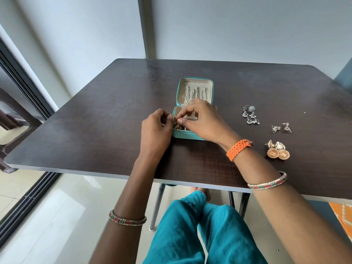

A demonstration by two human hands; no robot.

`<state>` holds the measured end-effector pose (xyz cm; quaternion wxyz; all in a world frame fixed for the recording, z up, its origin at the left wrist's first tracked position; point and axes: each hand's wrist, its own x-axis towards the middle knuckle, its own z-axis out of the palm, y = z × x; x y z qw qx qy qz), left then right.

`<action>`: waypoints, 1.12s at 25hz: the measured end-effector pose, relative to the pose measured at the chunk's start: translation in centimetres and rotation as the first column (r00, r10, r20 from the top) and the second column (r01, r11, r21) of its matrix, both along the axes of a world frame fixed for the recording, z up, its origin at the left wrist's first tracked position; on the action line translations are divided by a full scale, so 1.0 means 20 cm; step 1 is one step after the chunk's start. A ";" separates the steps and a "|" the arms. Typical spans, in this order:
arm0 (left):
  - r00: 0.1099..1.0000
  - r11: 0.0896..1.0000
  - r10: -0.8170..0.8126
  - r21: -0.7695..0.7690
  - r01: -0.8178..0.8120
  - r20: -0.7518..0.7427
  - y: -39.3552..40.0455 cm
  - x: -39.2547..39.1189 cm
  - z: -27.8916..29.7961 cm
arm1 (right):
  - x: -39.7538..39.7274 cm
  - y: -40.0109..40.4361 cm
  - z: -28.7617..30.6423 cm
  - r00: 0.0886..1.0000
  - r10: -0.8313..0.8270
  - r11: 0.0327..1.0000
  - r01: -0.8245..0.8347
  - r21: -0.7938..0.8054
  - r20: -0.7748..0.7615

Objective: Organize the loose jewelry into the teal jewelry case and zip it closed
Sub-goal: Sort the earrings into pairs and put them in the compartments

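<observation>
Both hands [172,121] pinch something tiny over the open, cream-lined teal case [194,109].

home room: tiled floor [62,189], sliding door track [24,202], folding table [114,103].

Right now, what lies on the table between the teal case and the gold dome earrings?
Only the right hand and its wrist in an orange band cross there; otherwise bare dark table shows, in the head view.
</observation>
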<state>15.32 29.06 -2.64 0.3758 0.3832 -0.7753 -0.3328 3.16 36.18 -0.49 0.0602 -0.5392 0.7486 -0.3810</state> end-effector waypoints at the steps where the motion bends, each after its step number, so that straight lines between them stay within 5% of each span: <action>1: 1.000 1.000 0.003 0.005 -0.003 0.001 0.00 0.00 0.00 | 0.00 0.00 0.00 1.000 -0.012 1.000 0.012 -0.005 -0.007; 5: 0.999 0.999 0.033 0.016 -0.033 0.018 0.00 0.00 0.01 | 0.00 0.00 0.01 0.999 -0.047 0.996 0.049 -0.077 0.026; 10: 0.999 0.999 0.028 0.016 -0.029 0.016 0.01 0.01 0.01 | 0.03 0.00 0.01 0.993 -0.040 0.999 0.040 0.005 -0.114; 14: 0.998 0.998 0.056 0.016 -0.056 -0.018 0.02 0.01 0.02 | -0.01 0.03 0.03 0.990 -0.124 0.957 0.137 -0.256 0.065; 19: 0.999 0.999 0.024 0.041 -0.022 -0.049 0.02 0.01 0.01 | -0.03 0.13 0.07 0.972 -0.158 0.942 0.200 -0.269 0.171; 24: 0.988 0.925 0.151 -0.354 -0.138 0.010 0.16 -0.05 0.11 | -0.10 0.36 0.10 0.970 -0.182 0.935 0.222 -0.275 0.164; 28: 0.992 0.887 -0.090 -0.460 0.039 -0.091 0.38 -0.17 0.14 | -0.31 0.60 0.10 0.931 -0.253 0.895 0.329 -0.301 0.265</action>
